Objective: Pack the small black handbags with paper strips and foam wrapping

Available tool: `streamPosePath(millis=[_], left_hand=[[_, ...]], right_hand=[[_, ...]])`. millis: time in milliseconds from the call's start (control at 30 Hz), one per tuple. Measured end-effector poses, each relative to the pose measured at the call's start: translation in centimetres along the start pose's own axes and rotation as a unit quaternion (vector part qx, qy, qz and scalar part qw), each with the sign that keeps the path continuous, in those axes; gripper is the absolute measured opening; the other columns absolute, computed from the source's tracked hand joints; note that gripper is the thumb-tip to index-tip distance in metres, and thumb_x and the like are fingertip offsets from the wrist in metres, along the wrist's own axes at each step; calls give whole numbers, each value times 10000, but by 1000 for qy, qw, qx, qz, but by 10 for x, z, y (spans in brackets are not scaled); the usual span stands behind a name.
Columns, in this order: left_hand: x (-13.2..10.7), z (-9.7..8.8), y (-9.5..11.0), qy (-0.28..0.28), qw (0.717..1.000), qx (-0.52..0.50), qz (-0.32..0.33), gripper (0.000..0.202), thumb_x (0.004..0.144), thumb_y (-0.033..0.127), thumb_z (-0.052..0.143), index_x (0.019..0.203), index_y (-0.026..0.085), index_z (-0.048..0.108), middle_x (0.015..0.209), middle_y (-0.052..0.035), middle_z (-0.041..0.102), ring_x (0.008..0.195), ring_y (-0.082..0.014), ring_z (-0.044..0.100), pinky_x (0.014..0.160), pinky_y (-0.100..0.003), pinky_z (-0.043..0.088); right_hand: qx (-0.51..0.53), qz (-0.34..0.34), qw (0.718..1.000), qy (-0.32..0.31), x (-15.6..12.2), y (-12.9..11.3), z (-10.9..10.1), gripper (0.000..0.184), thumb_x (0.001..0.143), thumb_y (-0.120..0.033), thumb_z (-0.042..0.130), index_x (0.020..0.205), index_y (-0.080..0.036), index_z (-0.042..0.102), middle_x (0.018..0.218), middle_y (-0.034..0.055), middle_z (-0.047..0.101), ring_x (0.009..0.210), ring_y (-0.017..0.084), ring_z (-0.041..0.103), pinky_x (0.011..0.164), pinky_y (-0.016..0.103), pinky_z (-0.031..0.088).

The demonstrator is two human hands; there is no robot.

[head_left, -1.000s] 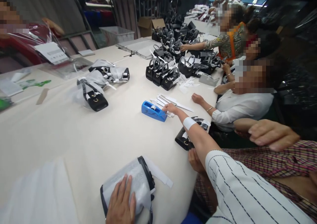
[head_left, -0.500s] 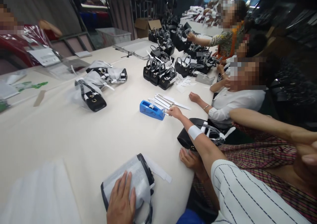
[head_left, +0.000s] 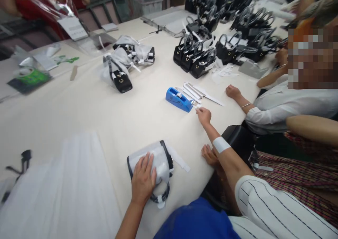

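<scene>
My left hand (head_left: 144, 179) lies flat, fingers stretched, on a small black handbag (head_left: 164, 148) whose body is covered by a whitish wrapping sheet (head_left: 158, 158). The bag rests on its side, its wrapped handle (head_left: 161, 196) towards me. Out in front, my right hand (head_left: 204, 116) pinches the end of a strip of tape (head_left: 196, 105) at the cutting edge of a blue tape dispenser (head_left: 179, 99). Long paper strips (head_left: 194, 92) lie just behind the dispenser. A loose white strip (head_left: 179, 158) pokes out beside the wrapped bag.
White sheets (head_left: 71, 182) are piled at front left. Wrapped bags (head_left: 123, 82) lie farther back, and many black handbags (head_left: 200, 66) crowd the far right. A co-worker's hand (head_left: 210, 156) rests at the table edge under my right forearm, near another black bag (head_left: 235, 136).
My view has tipped down and turned left. My right hand stays at the dispenser's front, my left on the bag. The co-worker's black bag has shifted off towards their lap.
</scene>
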State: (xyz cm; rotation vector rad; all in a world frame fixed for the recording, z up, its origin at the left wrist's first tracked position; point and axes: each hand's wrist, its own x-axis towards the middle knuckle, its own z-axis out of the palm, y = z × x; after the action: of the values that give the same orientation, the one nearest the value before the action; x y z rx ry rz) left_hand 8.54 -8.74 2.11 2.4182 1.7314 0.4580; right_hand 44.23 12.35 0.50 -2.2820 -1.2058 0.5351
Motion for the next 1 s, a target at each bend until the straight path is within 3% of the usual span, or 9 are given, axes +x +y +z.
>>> streamPosePath(millis=[67, 167, 267, 367, 467, 700, 1000], left_hand=[[1, -2, 1, -10, 1000, 2, -8, 557, 886, 252, 459, 1427, 214, 331, 1470, -52, 395, 1320, -280, 380, 1079, -475, 362], [2, -3, 2, -19, 1000, 8, -17, 540, 893, 261, 445, 1420, 205, 345, 1477, -49, 384, 1317, -272, 380, 1090, -462, 352], [1, -4, 3, -15, 1000, 10, -21, 522, 899, 270, 432, 1412, 203, 361, 1476, -44, 387, 1307, -272, 390, 1092, -455, 349], [0, -4, 4, 0, 1000, 5, -18, 509, 901, 277, 427, 1401, 200, 380, 1471, -51, 395, 1303, -277, 396, 1085, -458, 353], [-1, -3, 4, 17, 1000, -3, -17, 502, 900, 281, 426, 1394, 199, 393, 1461, -62, 410, 1309, -276, 394, 1079, -454, 359], [-5, -2, 3, 46, 999, -17, -20, 486, 902, 293, 417, 1380, 205, 415, 1442, -63, 437, 1308, -278, 405, 1074, -448, 358], [-7, 0, 2, 72, 996, -49, -25, 488, 898, 294, 415, 1377, 201, 420, 1435, -68, 447, 1308, -272, 410, 1077, -445, 345]], right_hand=[[180, -32, 983, -5, -41, -16, 2, 315, 829, -412, 532, 884, -141, 681, 815, 75, 697, 695, 140, 608, 638, 232, 449], [357, -9, 926, -121, -121, -46, 3, 343, 749, -449, 620, 849, -127, 685, 735, 58, 680, 600, 109, 559, 544, 209, 417], [419, 39, 882, -211, -197, -69, 8, 348, 710, -454, 658, 818, -125, 689, 698, 46, 670, 558, 90, 526, 507, 197, 388], [421, 60, 873, -238, -241, -85, 19, 324, 712, -439, 656, 789, -125, 683, 671, 35, 662, 521, 80, 500, 485, 190, 368], [396, 40, 887, -236, -256, -93, 32, 297, 721, -420, 641, 766, -128, 676, 661, 29, 661, 500, 79, 491, 480, 191, 368], [339, 5, 923, -180, -255, -103, 57, 288, 739, -414, 588, 732, -138, 669, 657, 22, 674, 474, 85, 490, 485, 196, 394], [202, 73, 959, -185, -249, -107, 74, 198, 690, -310, 594, 607, -143, 659, 580, 31, 671, 433, 84, 488, 414, 177, 360]])
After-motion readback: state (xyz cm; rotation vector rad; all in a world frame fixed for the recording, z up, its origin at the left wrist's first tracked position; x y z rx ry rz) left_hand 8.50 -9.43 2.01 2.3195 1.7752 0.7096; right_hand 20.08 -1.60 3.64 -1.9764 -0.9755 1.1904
